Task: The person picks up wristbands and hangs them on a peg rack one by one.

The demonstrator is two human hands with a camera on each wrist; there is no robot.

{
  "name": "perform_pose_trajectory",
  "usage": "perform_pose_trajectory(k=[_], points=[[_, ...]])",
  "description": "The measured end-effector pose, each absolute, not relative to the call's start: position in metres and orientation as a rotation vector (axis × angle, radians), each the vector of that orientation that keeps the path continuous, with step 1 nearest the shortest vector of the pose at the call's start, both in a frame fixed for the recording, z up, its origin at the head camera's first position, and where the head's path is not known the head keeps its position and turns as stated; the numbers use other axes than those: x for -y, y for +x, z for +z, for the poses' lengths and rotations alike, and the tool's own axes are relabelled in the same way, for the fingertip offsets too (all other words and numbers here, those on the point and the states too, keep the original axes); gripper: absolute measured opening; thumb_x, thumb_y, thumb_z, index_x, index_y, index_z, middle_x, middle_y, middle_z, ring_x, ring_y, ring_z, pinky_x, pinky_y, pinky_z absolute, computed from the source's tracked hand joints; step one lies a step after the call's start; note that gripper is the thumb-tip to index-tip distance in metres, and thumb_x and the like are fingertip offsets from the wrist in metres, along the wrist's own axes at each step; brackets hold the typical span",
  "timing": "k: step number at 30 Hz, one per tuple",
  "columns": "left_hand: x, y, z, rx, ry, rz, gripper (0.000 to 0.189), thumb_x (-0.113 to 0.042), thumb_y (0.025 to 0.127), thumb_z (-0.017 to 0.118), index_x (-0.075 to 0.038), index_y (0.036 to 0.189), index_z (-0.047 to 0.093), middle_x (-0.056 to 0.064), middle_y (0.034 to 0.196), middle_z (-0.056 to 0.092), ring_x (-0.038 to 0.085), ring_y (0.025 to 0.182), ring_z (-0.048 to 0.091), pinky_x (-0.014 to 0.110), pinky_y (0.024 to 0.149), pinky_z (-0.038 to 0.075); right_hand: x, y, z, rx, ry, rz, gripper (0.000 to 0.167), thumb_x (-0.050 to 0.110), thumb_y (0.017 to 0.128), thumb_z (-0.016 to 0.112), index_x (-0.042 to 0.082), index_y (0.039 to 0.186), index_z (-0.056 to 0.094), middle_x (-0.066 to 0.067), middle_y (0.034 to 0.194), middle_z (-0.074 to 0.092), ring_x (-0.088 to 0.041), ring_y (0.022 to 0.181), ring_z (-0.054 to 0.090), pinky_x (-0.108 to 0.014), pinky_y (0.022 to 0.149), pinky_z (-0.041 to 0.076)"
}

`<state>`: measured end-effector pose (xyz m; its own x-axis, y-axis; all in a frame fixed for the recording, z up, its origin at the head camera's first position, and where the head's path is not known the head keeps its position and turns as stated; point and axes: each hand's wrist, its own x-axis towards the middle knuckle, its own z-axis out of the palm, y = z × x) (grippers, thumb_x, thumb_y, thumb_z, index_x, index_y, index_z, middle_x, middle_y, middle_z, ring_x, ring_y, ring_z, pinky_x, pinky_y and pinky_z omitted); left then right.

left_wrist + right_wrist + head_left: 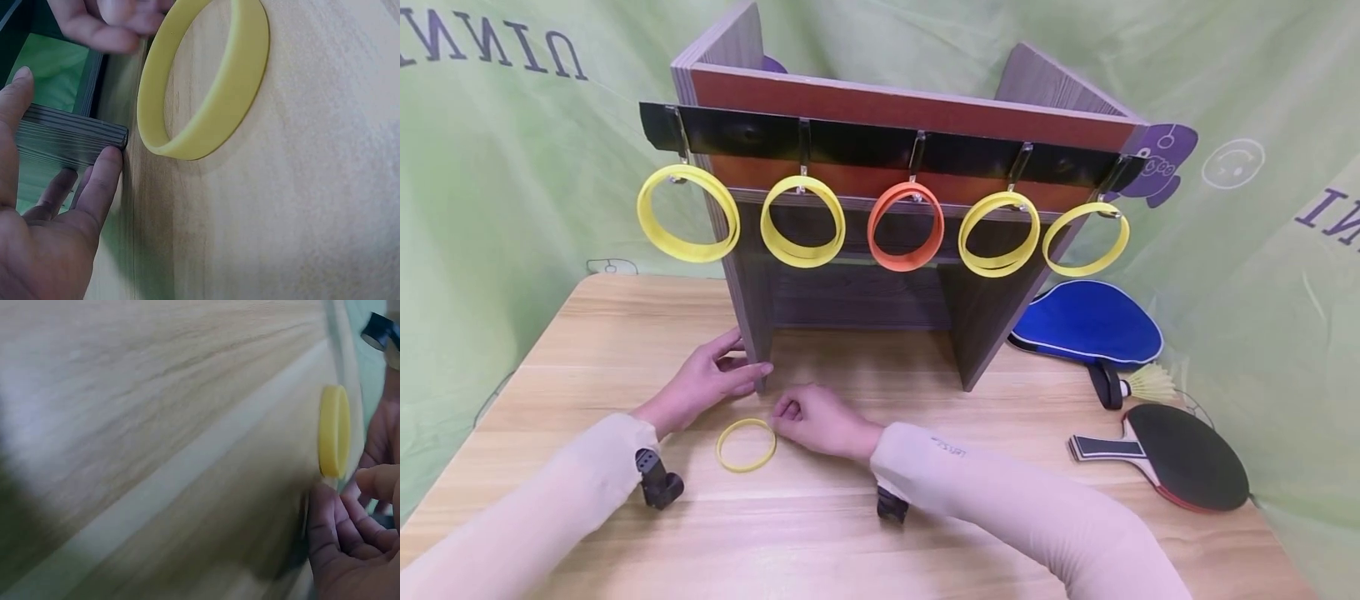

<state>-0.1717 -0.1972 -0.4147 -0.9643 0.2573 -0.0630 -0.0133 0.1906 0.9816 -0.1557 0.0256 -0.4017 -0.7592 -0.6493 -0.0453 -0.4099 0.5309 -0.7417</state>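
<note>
On the table lies one yellow ring point(746, 445), flat, between my forearms. My left hand point(711, 375) grips the front edge of the left side panel point(78, 134) of a grey wooden stand, thumb on its inner face and fingers on the outer face. Beside the ring, my right hand point(820, 419) rests low over the table with loosely bent fingers. Its fingertips point(322, 494) are right at the ring's edge and hold nothing. Across the stand's top front runs a black hook rail point(857, 148), where yellow rings point(805, 258) and an orange ring point(906, 263) hang on separate hooks.
To the right of the stand lie a blue paddle case point(1086, 323), a shuttlecock point(1150, 383) and a table tennis paddle point(1187, 458). Green printed cloth point(497, 167) hangs behind and beside the wooden table point(760, 542).
</note>
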Motion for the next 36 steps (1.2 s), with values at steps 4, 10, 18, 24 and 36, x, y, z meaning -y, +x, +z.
perform_pose_trajectory(k=[4, 10, 18, 24, 36], points=[[0.197, -0.172, -0.415, -2.246, 0.234, 1.865, 0.077, -0.018, 0.100, 0.072, -0.016, 0.165, 0.031, 0.028, 0.148, 0.049, -0.002, 0.106, 0.069, 0.027, 0.090, 0.064, -0.012, -0.154, -0.404, -2.493, -0.887, -0.948, 0.008, 0.012, 0.097, 0.072, 0.005, 0.098, 0.074, -0.002, 0.083, 0.072, 0.004, 0.068, 0.052, -0.008, 0.065, 0.047], [0.197, -0.172, -0.414, -2.248, 0.232, 1.868, 0.077, -0.017, 0.101, 0.072, -0.015, 0.166, 0.030, 0.028, 0.148, 0.048, -0.002, 0.106, 0.069, 0.028, 0.090, 0.064, -0.004, -0.151, -0.402, -2.581, -0.938, -0.777, 0.008, 0.014, 0.099, 0.070, 0.010, 0.093, 0.072, 0.007, 0.073, 0.064, 0.003, 0.063, 0.051, -0.009, 0.060, 0.043], [0.197, -0.171, -0.413, -2.237, 0.231, 1.871, 0.078, -0.018, 0.100, 0.073, -0.017, 0.166, 0.030, 0.029, 0.147, 0.048, -0.001, 0.106, 0.069, 0.027, 0.090, 0.064, -0.013, -0.152, -0.401, -2.544, -0.869, -0.871, 0.006, 0.005, 0.096, 0.067, 0.007, 0.092, 0.072, 0.005, 0.075, 0.063, 0.002, 0.065, 0.050, -0.009, 0.061, 0.045], [0.196, -0.171, -0.412, -2.233, 0.233, 1.869, 0.078, -0.019, 0.100, 0.073, -0.016, 0.165, 0.032, 0.029, 0.148, 0.048, 0.000, 0.106, 0.070, 0.026, 0.089, 0.064, -0.026, -0.153, -0.392, -2.425, -0.769, -1.028, 0.002, 0.002, 0.094, 0.069, 0.003, 0.095, 0.070, -0.002, 0.079, 0.069, -0.004, 0.064, 0.057, -0.012, 0.059, 0.048], [0.196, -0.170, -0.412, -2.239, 0.247, 1.862, 0.078, -0.020, 0.099, 0.074, -0.018, 0.165, 0.033, 0.029, 0.149, 0.050, 0.005, 0.108, 0.069, 0.027, 0.090, 0.064, -0.073, -0.140, -0.388, -2.000, -0.509, -1.365, 0.003, -0.010, 0.096, 0.063, -0.011, 0.098, 0.065, -0.029, 0.097, 0.076, -0.021, 0.080, 0.077, -0.030, 0.078, 0.067]])
